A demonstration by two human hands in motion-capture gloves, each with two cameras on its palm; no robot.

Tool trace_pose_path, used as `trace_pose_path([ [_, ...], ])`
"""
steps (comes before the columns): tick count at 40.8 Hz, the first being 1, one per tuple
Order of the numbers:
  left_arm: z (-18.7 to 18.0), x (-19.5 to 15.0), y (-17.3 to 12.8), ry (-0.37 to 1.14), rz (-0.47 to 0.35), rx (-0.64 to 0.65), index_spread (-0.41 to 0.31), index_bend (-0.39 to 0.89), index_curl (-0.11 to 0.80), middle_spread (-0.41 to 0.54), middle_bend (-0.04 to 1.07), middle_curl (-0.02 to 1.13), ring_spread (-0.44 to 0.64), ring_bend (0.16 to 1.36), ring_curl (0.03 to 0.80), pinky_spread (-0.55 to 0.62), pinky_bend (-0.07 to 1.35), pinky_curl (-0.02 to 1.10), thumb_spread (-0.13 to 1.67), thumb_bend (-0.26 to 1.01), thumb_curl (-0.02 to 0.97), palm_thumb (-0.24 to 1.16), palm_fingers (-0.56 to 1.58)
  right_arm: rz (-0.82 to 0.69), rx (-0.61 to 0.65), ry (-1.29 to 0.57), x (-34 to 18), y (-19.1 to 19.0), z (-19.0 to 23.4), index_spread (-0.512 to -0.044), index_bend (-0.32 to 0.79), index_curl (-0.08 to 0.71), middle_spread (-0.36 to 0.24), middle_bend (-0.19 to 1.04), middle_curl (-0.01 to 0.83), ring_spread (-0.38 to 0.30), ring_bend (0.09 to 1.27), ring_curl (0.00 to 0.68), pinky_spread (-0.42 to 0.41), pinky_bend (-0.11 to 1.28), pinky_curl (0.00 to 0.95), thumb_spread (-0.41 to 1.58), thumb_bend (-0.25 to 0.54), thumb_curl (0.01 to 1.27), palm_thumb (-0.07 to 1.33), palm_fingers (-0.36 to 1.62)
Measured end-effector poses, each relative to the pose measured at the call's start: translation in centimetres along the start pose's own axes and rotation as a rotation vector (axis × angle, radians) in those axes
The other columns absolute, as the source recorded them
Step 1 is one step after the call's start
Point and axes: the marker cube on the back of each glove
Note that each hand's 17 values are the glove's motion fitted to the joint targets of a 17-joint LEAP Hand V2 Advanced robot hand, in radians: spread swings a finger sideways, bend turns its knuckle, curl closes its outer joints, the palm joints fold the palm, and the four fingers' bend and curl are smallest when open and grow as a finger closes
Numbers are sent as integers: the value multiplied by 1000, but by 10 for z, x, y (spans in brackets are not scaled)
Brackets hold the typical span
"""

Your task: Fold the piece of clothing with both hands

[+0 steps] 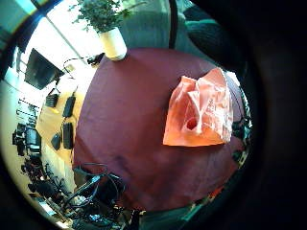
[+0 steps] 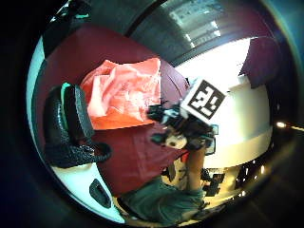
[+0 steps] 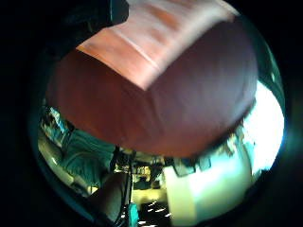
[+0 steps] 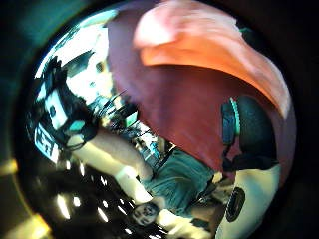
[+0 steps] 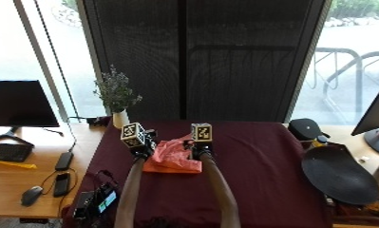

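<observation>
While both forearms are stretched out over the table, the scene is set out left to right:

Desk, far left: monitor [image 5: 17, 103], keyboard [image 5: 5, 151] and mouse [image 5: 31, 195] are seen on a wooden desk [image 5: 24, 178] beside the table's left edge.
Plant: potted plant [image 5: 117, 102] in a white vase is stood at the table's back left corner.
Table: covered w/ a dark red cloth [image 5: 259, 171].
Left hand [image 5: 140, 142]: held at the left edge of the clothing; fingers can't be made out, so whether cloth is gripped can't be told.
Clothing: orange-pink garment [image 5: 172, 158], crumpled and bunched, is laid left of the table's middle, toward the back, btwn the two hands.
Right hand [image 5: 199, 145]: held at the garment's right edge, cloth bunched up against it; finger state can't be told either.
Far right: black round case [image 5: 305, 128] at the back right corner; dark oval dish [image 5: 337, 175] by the right edge.
</observation>
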Motion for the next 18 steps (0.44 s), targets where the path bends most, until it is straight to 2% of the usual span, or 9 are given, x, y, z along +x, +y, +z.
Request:
trace_pose_path([
  [1, 4, 5, -1, -6, 14, -1, -137, 158, 401, -37, 187, 409, 205, 360, 327, 323, 282, 349, 1493, 129, 362, 569, 506, 112, 55, 53, 15, 12, -8, -279, 224, 274, -7, 193, 317, 36, 419, 376, 162, 613, 348, 1154, -17, 569, 971, 323],
  [3, 17, 16, -3, -13, 44, -25, -137, 158, 400, -37, 186, 409, 205, 360, 327, 323, 281, 350, 1491, 125, 363, 565, 507, 222, 221, 150, 45, 31, -26, -268, 211, 283, 11, 195, 324, 60, 379, 369, 186, 611, 349, 1206, -20, 548, 940, 295],
  [6, 35, 28, -3, -68, 52, -82, -137, 158, 399, -38, 186, 409, 205, 360, 326, 323, 279, 352, 1491, 121, 364, 564, 507, 304, 534, 250, 92, 36, -48, -264, 190, 295, 29, 192, 329, 84, 351, 357, 208, 592, 340, 1258, -32, 518, 879, 291],
  [9, 54, 31, -11, -129, 68, -73, -137, 158, 399, -38, 186, 409, 205, 360, 326, 328, 277, 354, 1491, 117, 365, 564, 507, 351, 723, 269, 120, 36, -58, -268, 206, 309, 34, 191, 332, 102, 318, 341, 222, 567, 331, 1292, -38, 492, 822, 316],
  [12, 69, 37, -22, -169, 104, -34, -137, 160, 399, -38, 187, 409, 205, 361, 326, 330, 268, 352, 1485, 114, 367, 568, 505, 327, 805, 216, 136, 45, -62, -273, 191, 316, 30, 216, 342, 108, 328, 340, 233, 521, 317, 1315, -20, 478, 808, 380],
  [18, 36, 70, 21, -213, 93, -150, -134, 158, 398, -34, 178, 407, 206, 366, 330, 335, 265, 356, 1478, 105, 370, 569, 494, 318, 782, 98, 160, 59, -59, -279, 130, 315, 23, 221, 355, 117, 310, 334, 245, 495, 317, 1353, -8, 460, 802, 376],
])
